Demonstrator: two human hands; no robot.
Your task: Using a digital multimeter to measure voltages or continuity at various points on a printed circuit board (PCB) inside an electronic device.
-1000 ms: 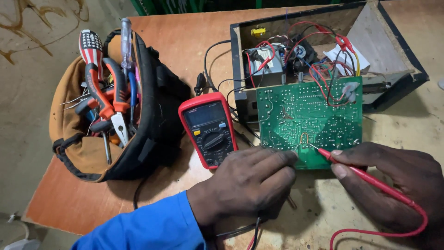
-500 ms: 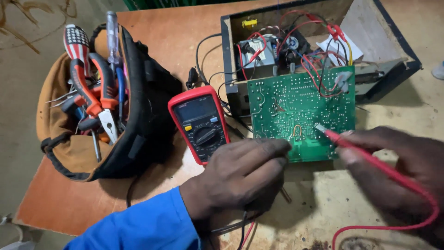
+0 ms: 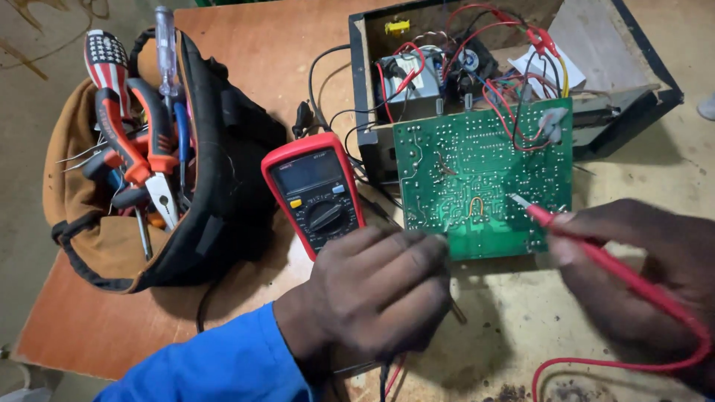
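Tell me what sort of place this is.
Probably an electronics repair bench: a green circuit board probed with a red test lead, a red multimeter, and a tool bag of pliers and screwdrivers.

Warm even overhead light, soft shadows, right edge slightly blurred.

Green circuit board (image 3: 484,186) glossy, dotted with shiny metal solder. Red probe (image 3: 596,249) smooth plastic, metal tip. Meter (image 3: 316,190) at 9 o'clock of board: red rubbery casing, matt dark face. Tool bag (image 3: 194,171) cloth, tan and black. Table (image 3: 261,52) matt orange wood, stained.
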